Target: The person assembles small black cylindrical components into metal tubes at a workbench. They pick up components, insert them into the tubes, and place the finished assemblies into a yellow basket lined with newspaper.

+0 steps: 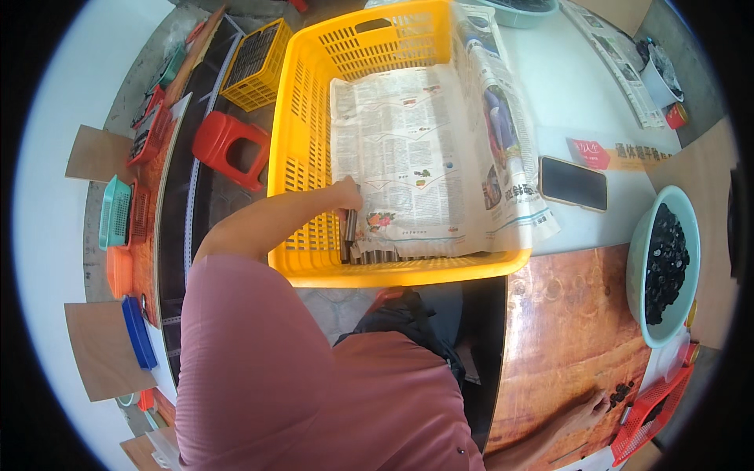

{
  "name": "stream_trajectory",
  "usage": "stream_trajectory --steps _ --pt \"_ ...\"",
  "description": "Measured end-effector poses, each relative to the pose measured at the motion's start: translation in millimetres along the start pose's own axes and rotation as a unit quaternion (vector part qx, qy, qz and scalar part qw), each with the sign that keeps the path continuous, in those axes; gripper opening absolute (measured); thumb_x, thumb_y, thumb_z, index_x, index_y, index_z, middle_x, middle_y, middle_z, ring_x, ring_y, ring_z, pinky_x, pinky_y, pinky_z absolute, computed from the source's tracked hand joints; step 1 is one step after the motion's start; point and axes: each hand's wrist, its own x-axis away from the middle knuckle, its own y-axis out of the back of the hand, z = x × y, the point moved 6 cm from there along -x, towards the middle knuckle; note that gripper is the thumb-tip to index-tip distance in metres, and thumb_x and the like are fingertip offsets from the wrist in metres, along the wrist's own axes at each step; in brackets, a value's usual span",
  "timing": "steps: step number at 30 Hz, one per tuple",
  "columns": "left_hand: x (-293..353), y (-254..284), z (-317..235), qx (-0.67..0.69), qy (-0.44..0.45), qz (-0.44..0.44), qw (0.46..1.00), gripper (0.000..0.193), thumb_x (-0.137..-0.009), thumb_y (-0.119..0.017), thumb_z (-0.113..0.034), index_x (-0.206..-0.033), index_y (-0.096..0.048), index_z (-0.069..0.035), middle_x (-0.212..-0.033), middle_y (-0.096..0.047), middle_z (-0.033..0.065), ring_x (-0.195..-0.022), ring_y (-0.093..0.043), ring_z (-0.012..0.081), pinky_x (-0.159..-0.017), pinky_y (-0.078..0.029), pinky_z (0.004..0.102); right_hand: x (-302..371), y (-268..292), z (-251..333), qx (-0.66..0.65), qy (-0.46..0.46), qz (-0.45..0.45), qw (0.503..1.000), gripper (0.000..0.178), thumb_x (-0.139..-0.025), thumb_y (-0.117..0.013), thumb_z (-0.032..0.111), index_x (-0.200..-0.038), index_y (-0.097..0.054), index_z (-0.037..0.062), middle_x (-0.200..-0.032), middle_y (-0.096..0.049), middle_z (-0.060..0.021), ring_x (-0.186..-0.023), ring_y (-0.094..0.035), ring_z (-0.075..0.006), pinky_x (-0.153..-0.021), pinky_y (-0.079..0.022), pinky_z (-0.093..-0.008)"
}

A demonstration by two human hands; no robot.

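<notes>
One dark metal cylinder stands upright in the near left corner of the yellow plastic crate, pinched at its top by the fingers of the left hand, just beside a row of similar cylinders lying under the edge of the newspaper lining the crate. Well apart, the right hand rests on the brown wooden tabletop, fingers together by small black pieces, near a red tray and a pale green bowl of black parts, with a black phone beyond.
</notes>
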Motion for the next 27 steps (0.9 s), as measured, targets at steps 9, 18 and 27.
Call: stream_trajectory --steps 9,18,27 --pt "-18 -12 34 0.026 0.018 -0.010 0.999 0.079 -0.081 -0.075 -0.008 -0.140 -0.028 0.017 -0.113 -0.064 0.0353 -0.078 -0.075 0.0366 -0.059 -0.064 0.0404 4 3 5 -0.014 -0.007 -0.008 1.000 0.031 -0.105 -0.062 0.021 -0.106 -0.063 -0.0093 -0.096 -0.063 -0.0104 -0.088 -0.054 -0.0192 -0.082 -0.048 -0.0315" --pt "-11 -18 34 -0.124 0.005 0.036 0.992 0.081 -0.074 -0.085 -0.008 -0.135 -0.038 0.018 -0.103 -0.069 0.0316 -0.072 -0.076 0.0315 -0.056 -0.063 0.0379 7 0 16 0.001 -0.007 -0.005 1.000 0.032 -0.104 -0.063 0.024 -0.105 -0.063 -0.0086 -0.095 -0.063 -0.0097 -0.087 -0.053 -0.0194 -0.083 -0.047 -0.0322" --pt "-8 -28 23 -0.344 -0.147 -0.026 0.927 0.044 -0.071 -0.086 -0.010 -0.107 -0.071 0.008 -0.102 -0.073 0.0243 -0.085 -0.075 0.0347 -0.068 -0.061 0.0433 1 1 1 -0.018 -0.002 0.020 1.000 0.032 -0.104 -0.062 0.025 -0.100 -0.062 -0.0068 -0.088 -0.059 -0.0086 -0.082 -0.049 -0.0189 -0.077 -0.044 -0.0326"
